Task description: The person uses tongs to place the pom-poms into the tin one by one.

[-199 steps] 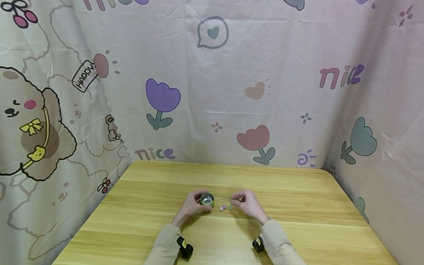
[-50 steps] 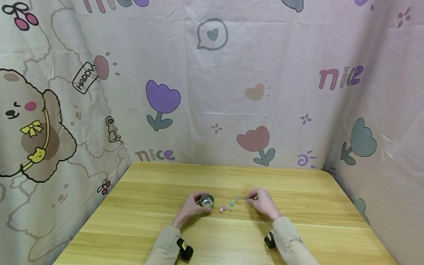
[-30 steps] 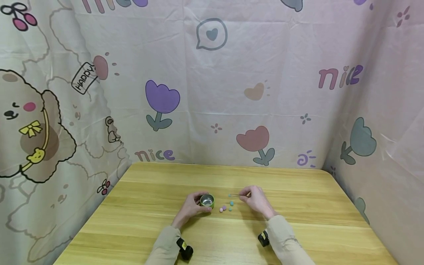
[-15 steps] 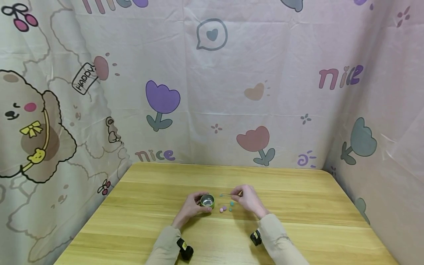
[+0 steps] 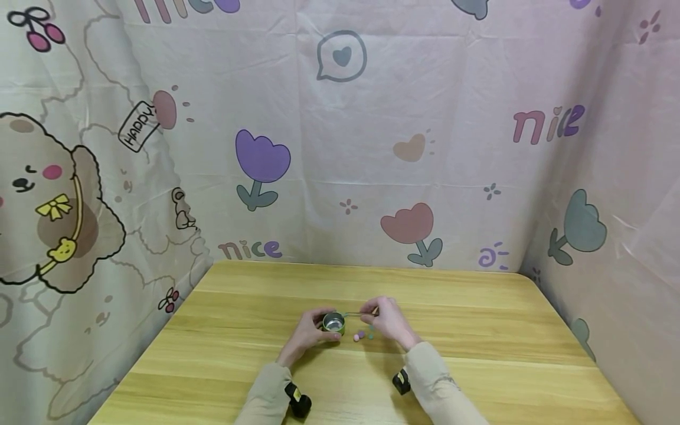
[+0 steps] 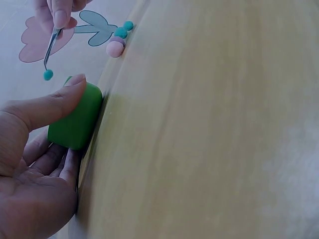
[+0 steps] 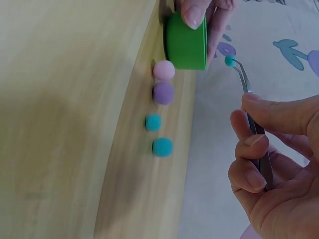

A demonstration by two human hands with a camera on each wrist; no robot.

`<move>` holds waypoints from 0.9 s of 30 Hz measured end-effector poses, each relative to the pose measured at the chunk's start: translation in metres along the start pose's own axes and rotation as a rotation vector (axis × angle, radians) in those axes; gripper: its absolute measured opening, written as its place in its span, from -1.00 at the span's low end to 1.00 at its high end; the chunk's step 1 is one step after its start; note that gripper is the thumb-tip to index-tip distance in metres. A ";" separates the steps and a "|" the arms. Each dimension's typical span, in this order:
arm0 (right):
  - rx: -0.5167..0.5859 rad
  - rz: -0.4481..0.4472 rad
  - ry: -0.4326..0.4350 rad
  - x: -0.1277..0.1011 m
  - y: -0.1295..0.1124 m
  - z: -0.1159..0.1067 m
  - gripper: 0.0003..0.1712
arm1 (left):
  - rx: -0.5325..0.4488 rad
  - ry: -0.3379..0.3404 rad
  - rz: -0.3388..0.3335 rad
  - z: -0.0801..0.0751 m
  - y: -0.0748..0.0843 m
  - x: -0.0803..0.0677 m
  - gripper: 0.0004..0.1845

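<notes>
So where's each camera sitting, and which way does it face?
Head: worn on the head, looking forward and down at the pale wooden table and printed fabric backdrop; left hand, right hand and beige sleeves show.
Left wrist: worn there, facing the left hand and round green tin; right hand partly shows.
Right wrist: worn there, facing the right hand and bent metal tweezers; left hand partly shows.
Both wrist views share the small teal fuzzy ball at the tweezers' tips.

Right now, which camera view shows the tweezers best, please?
The right wrist view, showing the tweezers from bent tips to back end, though the right hand covers part. The left wrist view shows only the front; the head view, a thin line.
</notes>
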State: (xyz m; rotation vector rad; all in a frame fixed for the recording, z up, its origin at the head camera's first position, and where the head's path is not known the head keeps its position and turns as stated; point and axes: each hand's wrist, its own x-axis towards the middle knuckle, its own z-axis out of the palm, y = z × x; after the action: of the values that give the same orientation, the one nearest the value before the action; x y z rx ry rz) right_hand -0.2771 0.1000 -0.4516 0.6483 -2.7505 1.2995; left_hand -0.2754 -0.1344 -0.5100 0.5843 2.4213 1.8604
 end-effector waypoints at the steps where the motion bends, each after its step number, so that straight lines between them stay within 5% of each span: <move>1: 0.004 -0.001 -0.004 0.000 -0.001 0.001 -0.90 | -0.006 0.001 -0.012 0.000 0.000 0.000 -0.25; 6: 0.001 -0.020 -0.015 0.002 0.000 0.005 -0.89 | -0.021 0.026 -0.108 0.003 0.000 0.003 -0.25; 11: -0.017 -0.031 -0.023 0.005 0.001 0.009 -0.92 | -0.014 0.033 -0.106 0.002 0.000 0.003 -0.26; 16: -0.016 -0.019 -0.037 0.005 0.002 0.011 -0.92 | 0.008 0.007 -0.023 0.000 -0.004 0.003 -0.25; 27: -0.009 -0.020 -0.045 0.005 0.003 0.013 -0.92 | -0.031 0.021 -0.102 0.002 0.002 0.002 -0.26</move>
State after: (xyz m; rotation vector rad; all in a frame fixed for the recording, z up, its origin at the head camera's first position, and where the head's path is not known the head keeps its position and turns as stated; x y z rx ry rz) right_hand -0.2807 0.0908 -0.4615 0.7111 -2.7760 1.2830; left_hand -0.2762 -0.1313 -0.5084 0.4327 2.3818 1.8698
